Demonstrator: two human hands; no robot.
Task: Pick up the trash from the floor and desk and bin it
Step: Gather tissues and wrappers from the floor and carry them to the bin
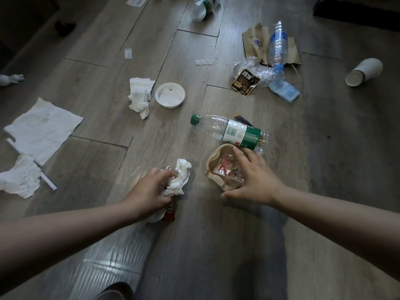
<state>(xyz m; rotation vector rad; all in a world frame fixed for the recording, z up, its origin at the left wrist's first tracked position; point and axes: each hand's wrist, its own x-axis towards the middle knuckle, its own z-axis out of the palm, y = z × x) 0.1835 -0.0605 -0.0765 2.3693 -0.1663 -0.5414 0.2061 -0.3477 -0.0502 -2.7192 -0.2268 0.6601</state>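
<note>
Presently, a crumpled tissue (180, 180) and a red wrapper (170, 214) are gripped by the left hand (149, 191) on the floor (194, 245). A beige tray (211, 163) is covered by the wide-spread right hand (253, 178); a green-labelled bottle (242, 133) lies at its twelve o'clock.

The left forearm (65, 230) and the right forearm (335, 211) are bare from the wrist to the edge of the view, and the wide lens makes them look broader there. The left hand (151, 191) and the right hand (257, 180) are bare too, with slim fingers; the nails are too blurred to make out. Low over the floor's near edge sits a dark grey rounded shape (114, 291), either footwear or a clothed knee; I cannot tell which.
</note>
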